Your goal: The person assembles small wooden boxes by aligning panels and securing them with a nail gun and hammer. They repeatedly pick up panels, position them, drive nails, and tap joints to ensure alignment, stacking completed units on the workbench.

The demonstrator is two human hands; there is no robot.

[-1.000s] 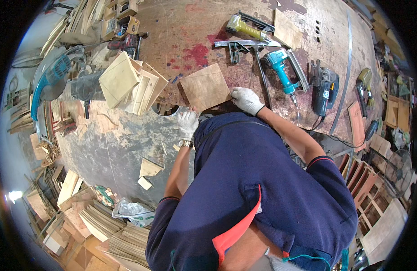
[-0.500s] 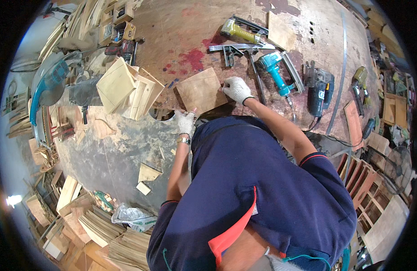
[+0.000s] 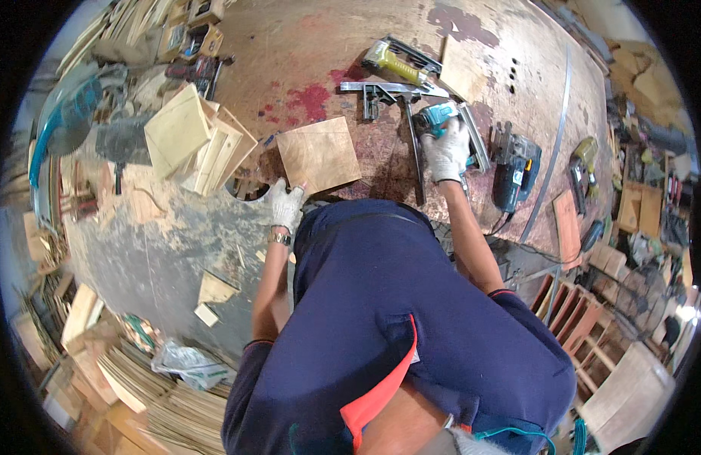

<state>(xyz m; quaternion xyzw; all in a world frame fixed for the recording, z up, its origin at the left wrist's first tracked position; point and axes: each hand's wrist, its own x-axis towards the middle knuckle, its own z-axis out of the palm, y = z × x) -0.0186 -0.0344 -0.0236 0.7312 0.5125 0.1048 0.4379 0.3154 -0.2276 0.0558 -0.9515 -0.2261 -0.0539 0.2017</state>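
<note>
A square wooden board (image 3: 320,154) lies at the near edge of the workbench, in front of my body. My left hand (image 3: 287,206), in a white glove, pinches it at its near left corner. Off to the right, my gloved right hand (image 3: 448,152) is wrapped round the handle of a teal nail gun (image 3: 435,114), which still rests on the bench. The glove covers most of that handle. Just left of the nail gun lie a hammer (image 3: 413,148) and a metal combination square (image 3: 377,89).
Left of the board leans a stack of pale wood pieces (image 3: 185,136). A yellow-green nail gun (image 3: 396,62) lies farther back, and a jigsaw (image 3: 516,167) sits to the right. At the far left stands a teal circular saw (image 3: 66,125). A steel ruler (image 3: 551,144) crosses the bench's right side.
My right hand has left the board's right edge and moved right onto the teal nail gun. My left hand has stayed at the board's corner. The whole view has shifted slightly.
</note>
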